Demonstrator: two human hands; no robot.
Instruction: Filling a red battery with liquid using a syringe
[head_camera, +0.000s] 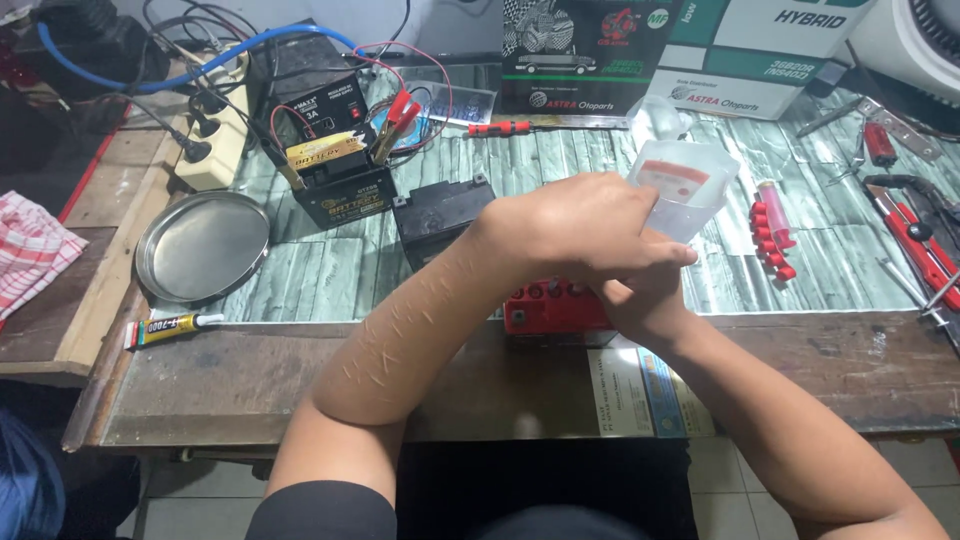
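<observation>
At the centre of the frame both hands meet over a small battery with a red top (552, 308), which sits at the near edge of the patterned worktop (330, 275). The left hand (575, 228) is curled, its fingers closed around a clear plastic container (683, 186) with a red label, held tilted above the battery. The right hand (640, 298) lies under the left, just beside the battery's right end; whether it grips anything cannot be told, as the left hand covers it. The container looks light and thin-walled, likely to flex if squeezed and slippery if wet; a grip across its lower body, as shown, appears soundest. The battery is judged dense and rigid, best held by its side walls, clear of the top ports. To the right lies a strip of red caps (770, 238). In the upper left stand a second black battery (342, 182) with clips attached and a round metal tray (203, 246).
</observation>
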